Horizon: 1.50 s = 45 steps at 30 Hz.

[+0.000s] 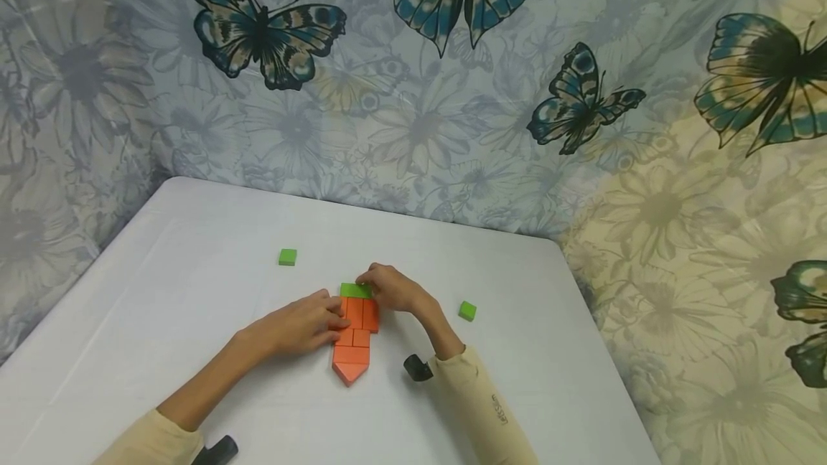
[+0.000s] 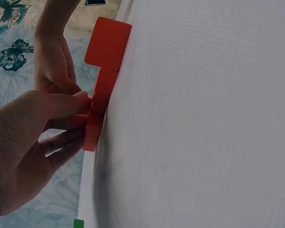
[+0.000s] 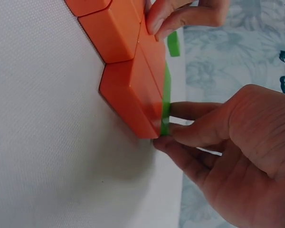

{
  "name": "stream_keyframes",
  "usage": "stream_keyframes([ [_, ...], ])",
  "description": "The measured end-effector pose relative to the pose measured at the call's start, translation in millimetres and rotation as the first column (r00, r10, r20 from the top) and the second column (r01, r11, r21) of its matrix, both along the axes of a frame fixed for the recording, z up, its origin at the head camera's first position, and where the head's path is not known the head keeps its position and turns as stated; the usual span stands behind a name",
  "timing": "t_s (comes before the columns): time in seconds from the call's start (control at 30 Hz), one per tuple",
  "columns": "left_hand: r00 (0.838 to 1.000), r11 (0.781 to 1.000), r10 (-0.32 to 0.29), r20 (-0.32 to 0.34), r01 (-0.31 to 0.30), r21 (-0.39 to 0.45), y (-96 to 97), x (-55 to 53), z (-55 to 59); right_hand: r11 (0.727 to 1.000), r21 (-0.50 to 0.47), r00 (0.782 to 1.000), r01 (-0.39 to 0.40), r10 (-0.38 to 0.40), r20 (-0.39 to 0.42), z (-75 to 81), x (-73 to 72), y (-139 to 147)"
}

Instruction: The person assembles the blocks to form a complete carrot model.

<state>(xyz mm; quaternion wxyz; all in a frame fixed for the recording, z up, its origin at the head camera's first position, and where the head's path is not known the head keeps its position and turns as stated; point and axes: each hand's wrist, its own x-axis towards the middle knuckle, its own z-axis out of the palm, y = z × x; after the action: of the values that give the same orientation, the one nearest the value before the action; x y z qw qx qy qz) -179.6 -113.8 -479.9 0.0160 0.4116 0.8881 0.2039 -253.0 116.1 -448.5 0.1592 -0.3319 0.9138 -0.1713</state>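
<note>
Several orange blocks [image 1: 352, 355] lie flat and close together on the white table, the nearest one ending in a point. Across their far end lies a green block [image 1: 356, 290]. My right hand [image 1: 394, 288] pinches the green block near its right end; in the right wrist view its fingertips meet the green edge [image 3: 166, 102] beside the orange blocks. The left hand [image 1: 297, 325] rests against the left side of the orange blocks, fingertips touching them. In the left wrist view its thumb and fingers lie along the orange row [image 2: 99, 102].
One loose green block [image 1: 287, 257] lies farther back on the left, and another green block [image 1: 468, 311] to the right of my right hand. The white table [image 1: 555, 364] reaches back to a wall covering [image 1: 420, 128] printed with butterflies and flowers.
</note>
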Motion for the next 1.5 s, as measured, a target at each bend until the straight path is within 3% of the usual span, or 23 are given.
stream_keyframes([
  [0.5,1.0,1.0,-0.003,-0.024,0.003,0.003,-0.5,-0.1,-2.7,1.0,-0.022,0.999,0.018,-0.019,-0.026,6.6,8.7,9.9],
  [0.7,1.0,1.0,-0.004,-0.026,0.004,0.004,1.9,-0.2,-1.9,0.994,-0.041,0.994,0.1,-0.102,-0.042,21.4,19.4,40.2],
  [0.83,1.0,1.0,-0.009,-0.021,0.009,0.02,3.5,1.1,-1.3,0.976,-0.004,0.972,0.218,-0.217,-0.085,24.6,29.9,76.6],
  [1.0,0.999,1.0,-0.011,-0.034,0.011,0.021,1.6,3.1,1.5,0.921,0.11,0.922,0.374,-0.357,-0.146,18.5,42.2,120.1],
  [1.17,1.0,1.0,-0.009,-0.027,0.009,0.023,1.2,3.9,2.3,0.902,0.181,0.916,0.393,-0.365,-0.168,12.6,53.1,148.3],
  [1.27,1.0,1.0,-0.012,-0.026,0.012,0.025,1.1,3.2,1.7,0.896,0.139,0.905,0.422,-0.405,-0.133,11.9,55.5,157.2],
  [1.37,0.999,1.0,-0.014,-0.031,0.015,0.018,1.6,2.4,1.2,0.874,0.1,0.879,0.475,-0.468,-0.087,13.2,56.2,163.4],
  [1.5,0.999,1.0,-0.011,-0.031,0.011,0.01,2.3,2.1,2.0,0.877,0.098,0.882,0.47,-0.466,-0.068,12.1,54.1,169.2],
])
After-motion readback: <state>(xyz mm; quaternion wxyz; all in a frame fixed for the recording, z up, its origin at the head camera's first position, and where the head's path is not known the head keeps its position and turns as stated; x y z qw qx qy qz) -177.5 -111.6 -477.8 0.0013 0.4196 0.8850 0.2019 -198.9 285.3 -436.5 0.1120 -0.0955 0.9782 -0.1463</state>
